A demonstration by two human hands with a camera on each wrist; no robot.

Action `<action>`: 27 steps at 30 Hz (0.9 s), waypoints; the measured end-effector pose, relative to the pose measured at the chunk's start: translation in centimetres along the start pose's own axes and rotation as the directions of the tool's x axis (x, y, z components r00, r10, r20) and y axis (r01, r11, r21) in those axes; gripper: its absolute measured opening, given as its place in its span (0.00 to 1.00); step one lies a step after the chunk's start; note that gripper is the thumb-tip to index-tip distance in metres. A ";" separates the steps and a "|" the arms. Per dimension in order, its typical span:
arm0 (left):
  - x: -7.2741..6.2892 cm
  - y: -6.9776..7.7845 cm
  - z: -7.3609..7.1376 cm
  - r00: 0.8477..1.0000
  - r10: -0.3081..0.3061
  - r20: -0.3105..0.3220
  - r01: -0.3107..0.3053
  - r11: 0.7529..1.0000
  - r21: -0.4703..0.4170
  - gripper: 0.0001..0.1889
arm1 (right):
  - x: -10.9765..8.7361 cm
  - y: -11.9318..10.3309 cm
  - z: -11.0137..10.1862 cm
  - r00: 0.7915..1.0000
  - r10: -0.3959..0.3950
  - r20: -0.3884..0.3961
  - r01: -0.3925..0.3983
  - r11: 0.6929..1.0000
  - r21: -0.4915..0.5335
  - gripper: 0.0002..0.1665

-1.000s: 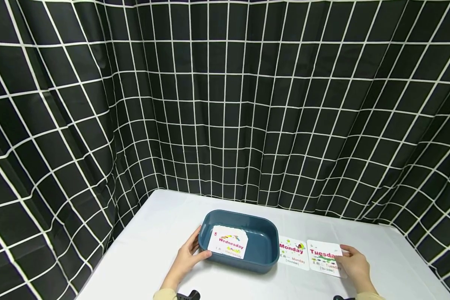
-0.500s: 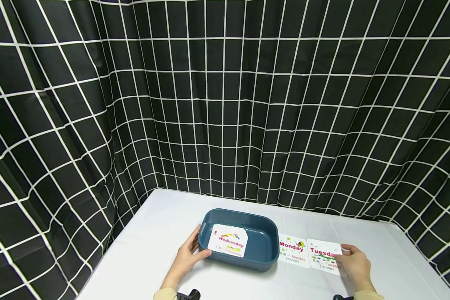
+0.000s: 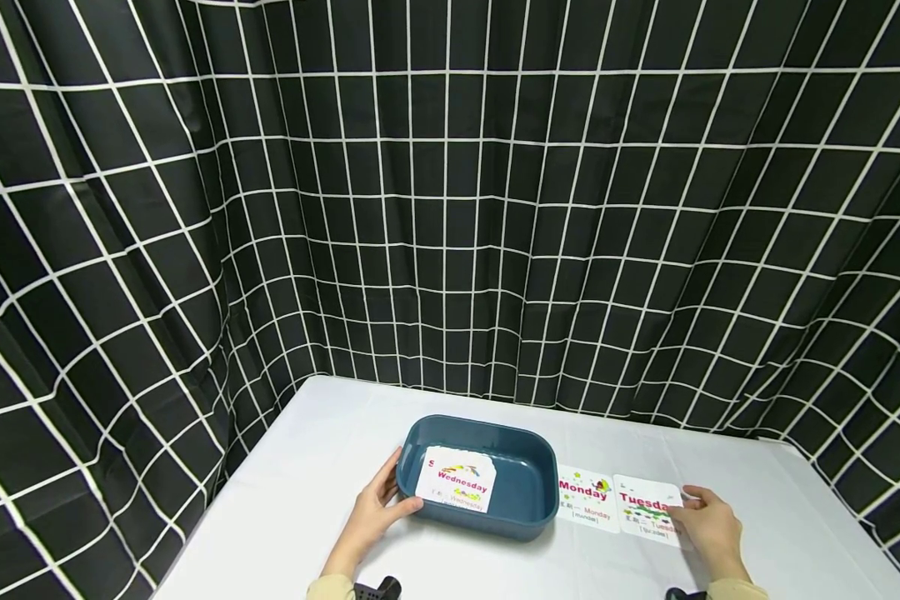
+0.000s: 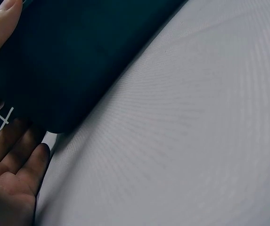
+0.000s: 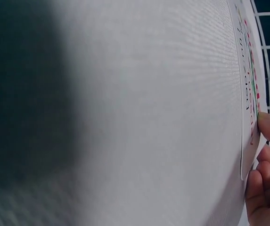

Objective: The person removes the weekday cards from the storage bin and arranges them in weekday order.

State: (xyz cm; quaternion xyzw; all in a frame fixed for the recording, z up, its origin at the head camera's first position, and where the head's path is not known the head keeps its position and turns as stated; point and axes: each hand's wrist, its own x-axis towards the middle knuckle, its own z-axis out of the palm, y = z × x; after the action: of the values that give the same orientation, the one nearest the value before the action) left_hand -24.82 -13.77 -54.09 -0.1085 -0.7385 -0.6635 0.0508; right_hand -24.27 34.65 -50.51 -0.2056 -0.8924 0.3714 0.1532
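Observation:
My left hand (image 3: 371, 518) grips the left end of a dark blue-green plastic box (image 3: 523, 500), thumb at its front rim and fingers along its left side. Inside the box lie white cards, a Wednesday card (image 3: 461, 481) on top and a partly covered one under it. On the right, my right hand (image 3: 711, 527) pinches the right edge of a Tuesday card (image 3: 640, 490), its thumb on the printed face. The Tuesday card (image 5: 250, 70) is seen at a steep angle in the right wrist view. Between box and Tuesday card lies a Monday card (image 3: 588, 510), its left edge hidden by the box.
A white cloth (image 3: 345, 417) covers the table. Black curtains (image 3: 450, 208) with a white grid hang behind the table and at both sides. Dark wrist devices (image 3: 378, 589) show at the bottom of the head view.
The head view has shifted very slightly, so the box and cards appear a little higher. Both hands keep their places on the box and the Tuesday card.

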 end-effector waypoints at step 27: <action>-0.6 2.4 -0.1 0.999 0.027 0.023 -0.027 0.999 -0.035 0.43 | -0.2 0.0 0.0 0.999 -0.001 -0.033 0.002 0.999 0.037 0.28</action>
State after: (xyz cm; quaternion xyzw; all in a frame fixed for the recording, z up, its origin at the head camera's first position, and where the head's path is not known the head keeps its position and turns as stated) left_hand -23.72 -13.68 -51.93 -0.1272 -0.7260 -0.6740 0.0490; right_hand -24.05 34.56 -50.55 -0.2079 -0.8829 0.3844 0.1718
